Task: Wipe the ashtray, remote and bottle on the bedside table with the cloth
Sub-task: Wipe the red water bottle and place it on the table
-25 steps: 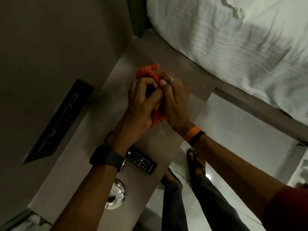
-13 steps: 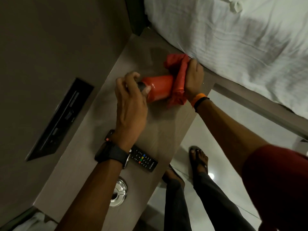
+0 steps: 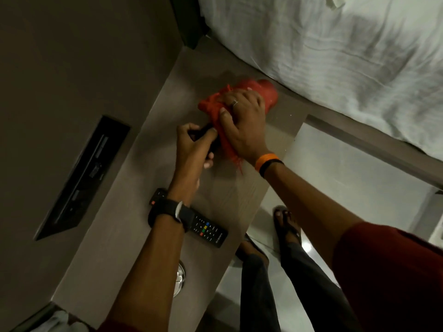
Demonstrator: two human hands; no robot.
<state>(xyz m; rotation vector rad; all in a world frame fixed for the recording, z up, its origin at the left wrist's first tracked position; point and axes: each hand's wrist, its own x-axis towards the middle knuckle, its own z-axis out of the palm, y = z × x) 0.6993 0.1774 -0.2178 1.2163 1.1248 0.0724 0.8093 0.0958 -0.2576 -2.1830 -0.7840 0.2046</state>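
The bottle (image 3: 260,91) lies on the bench (image 3: 148,236), base toward the bed (image 3: 335,56), mostly hidden. The right hand (image 3: 242,121) clamps the cloth (image 3: 215,116) around it; the left hand (image 3: 191,144) pinches its dark cap.

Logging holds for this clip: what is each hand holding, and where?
Left hand: bottle by its dark cap end. Right hand: cloth pressed around the bottle's body.
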